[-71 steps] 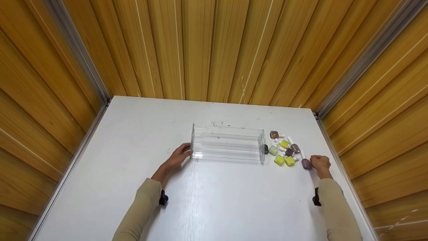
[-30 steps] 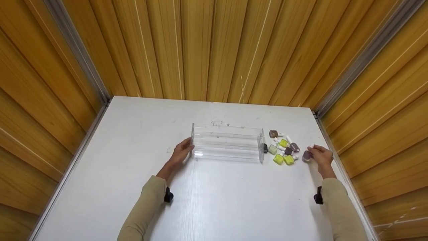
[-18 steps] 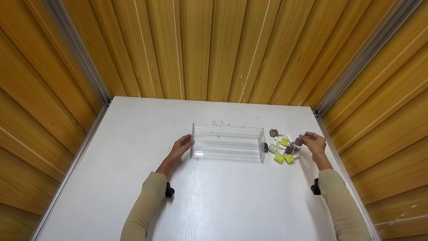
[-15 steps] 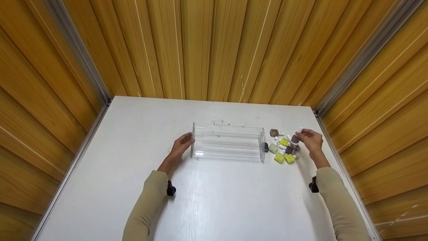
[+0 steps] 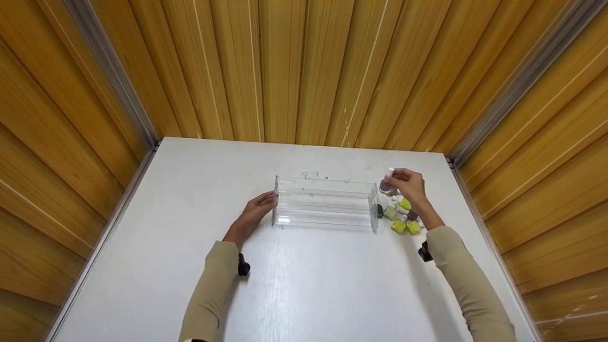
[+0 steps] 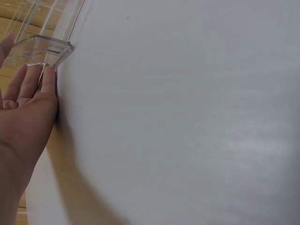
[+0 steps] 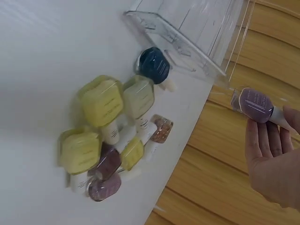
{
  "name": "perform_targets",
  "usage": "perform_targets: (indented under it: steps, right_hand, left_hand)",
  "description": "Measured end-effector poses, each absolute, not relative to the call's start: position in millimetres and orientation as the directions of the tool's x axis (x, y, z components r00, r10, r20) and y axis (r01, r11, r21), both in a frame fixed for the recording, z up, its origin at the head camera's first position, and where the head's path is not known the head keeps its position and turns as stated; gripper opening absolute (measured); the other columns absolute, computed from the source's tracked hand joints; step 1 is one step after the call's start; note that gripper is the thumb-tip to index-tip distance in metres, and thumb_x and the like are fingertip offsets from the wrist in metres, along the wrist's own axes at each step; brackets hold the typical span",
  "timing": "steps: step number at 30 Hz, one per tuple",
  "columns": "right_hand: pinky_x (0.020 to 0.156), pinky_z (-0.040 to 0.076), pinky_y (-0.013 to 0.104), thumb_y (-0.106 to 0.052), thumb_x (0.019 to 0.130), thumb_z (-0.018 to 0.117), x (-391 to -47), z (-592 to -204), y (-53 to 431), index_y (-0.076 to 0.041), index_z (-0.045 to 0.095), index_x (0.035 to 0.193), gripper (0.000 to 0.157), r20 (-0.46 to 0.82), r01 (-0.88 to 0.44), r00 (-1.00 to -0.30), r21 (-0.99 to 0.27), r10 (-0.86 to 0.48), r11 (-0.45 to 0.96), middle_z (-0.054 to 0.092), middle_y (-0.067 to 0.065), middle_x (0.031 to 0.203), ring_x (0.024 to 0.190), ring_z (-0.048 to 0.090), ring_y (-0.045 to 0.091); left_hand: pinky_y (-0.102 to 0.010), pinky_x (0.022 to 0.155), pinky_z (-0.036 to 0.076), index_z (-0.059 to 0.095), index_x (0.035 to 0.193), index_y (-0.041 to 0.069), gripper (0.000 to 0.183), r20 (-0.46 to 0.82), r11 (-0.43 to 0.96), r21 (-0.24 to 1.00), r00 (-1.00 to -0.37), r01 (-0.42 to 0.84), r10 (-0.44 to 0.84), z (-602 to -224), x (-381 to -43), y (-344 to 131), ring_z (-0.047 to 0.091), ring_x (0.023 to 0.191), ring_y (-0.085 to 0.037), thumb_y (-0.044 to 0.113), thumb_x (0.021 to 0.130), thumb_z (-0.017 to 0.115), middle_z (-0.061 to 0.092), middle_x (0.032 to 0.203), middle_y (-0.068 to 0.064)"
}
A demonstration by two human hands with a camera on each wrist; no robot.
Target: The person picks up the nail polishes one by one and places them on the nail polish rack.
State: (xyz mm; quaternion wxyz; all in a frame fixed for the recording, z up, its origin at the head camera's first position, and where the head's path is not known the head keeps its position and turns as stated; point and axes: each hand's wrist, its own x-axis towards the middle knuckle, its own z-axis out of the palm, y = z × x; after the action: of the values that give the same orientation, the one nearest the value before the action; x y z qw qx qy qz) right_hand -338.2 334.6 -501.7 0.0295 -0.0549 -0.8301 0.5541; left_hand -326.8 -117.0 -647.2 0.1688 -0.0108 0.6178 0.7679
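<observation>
My right hand pinches a mauve nail polish bottle by its white cap, above the table near the far right corner of the clear acrylic rack. In the right wrist view the bottle is tilted, its cap toward the thumb. At the rack's left end, my left hand rests its fingers on the end panel; the left wrist view shows those fingers nearly straight. Below the right hand lie several more nail polish bottles, among them a yellow one, a dark teal one and a glittery brown one.
The rack lies lengthwise on a white table, its stepped tiers showing through the clear plastic. The bottle pile sits close by its right end. Wood-look panels wall the table at the back and sides.
My right hand has picked up the mauve bottle from the right of the pile and carried it left and away from me, over the pile. The left hand stays at the rack's end.
</observation>
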Motion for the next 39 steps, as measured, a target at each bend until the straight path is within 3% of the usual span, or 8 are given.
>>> perform_targets:
  steps: [9, 18, 25, 39]
  right_hand:
    - [0.079, 0.057, 0.011, -0.008, 0.093, 0.074, -355.8, -508.6, 288.6, 0.01, 0.064, 0.125, 0.039, 0.005, 0.012, -0.999, -0.932, 0.044, 0.363, 0.075, 0.002, 0.101, 0.083, 0.066, -0.005]
    - [0.078, 0.055, 0.012, -0.008, 0.093, 0.075, -361.1, -506.8, 254.2, 0.007, 0.067, 0.124, 0.035, 0.018, -0.014, -1.0, -0.917, 0.007, 0.4, 0.072, 0.024, 0.119, 0.085, 0.066, -0.002]
    - [0.074, 0.054, 0.012, -0.007, 0.091, 0.076, -365.6, -508.3, 239.5, 0.007, 0.069, 0.12, 0.032, 0.048, -0.041, -0.999, -0.914, 0.006, 0.404, 0.074, 0.022, 0.113, 0.081, 0.065, -0.003]
    - [0.086, 0.057, 0.02, -0.013, 0.092, 0.076, -365.9, -499.9, 220.7, 0.001, 0.07, 0.122, 0.034, 0.076, -0.075, -0.997, -0.906, -0.013, 0.417, 0.073, 0.021, 0.119, 0.096, 0.07, 0.01]
  left_hand:
    - [-0.039, 0.128, 0.029, 0.047, 0.152, 0.01, 0.059, -0.237, -0.224, 0.93, -0.94, -0.293, 0.247, -650.6, -329.4, -121.6, 0.036, 0.152, -0.029, 0.016, 0.098, 0.07, 0.043, 0.16, -0.015]
    - [-0.036, 0.126, 0.033, 0.047, 0.151, 0.006, 0.057, -0.221, -0.274, 0.921, -0.95, -0.278, 0.221, -651.7, -327.7, -119.1, 0.038, 0.151, -0.028, 0.01, 0.099, 0.068, 0.045, 0.159, -0.017]
    - [-0.036, 0.126, 0.033, 0.047, 0.151, 0.006, 0.057, -0.22, -0.27, 0.922, -0.949, -0.279, 0.226, -651.1, -330.9, -119.9, 0.04, 0.15, -0.028, 0.01, 0.098, 0.069, 0.046, 0.158, -0.016]
    - [-0.036, 0.126, 0.033, 0.042, 0.153, 0.006, 0.056, -0.199, -0.289, 0.919, -0.949, -0.268, 0.246, -650.6, -326.1, -120.6, 0.041, 0.149, -0.028, 0.011, 0.102, 0.064, 0.047, 0.158, -0.016]
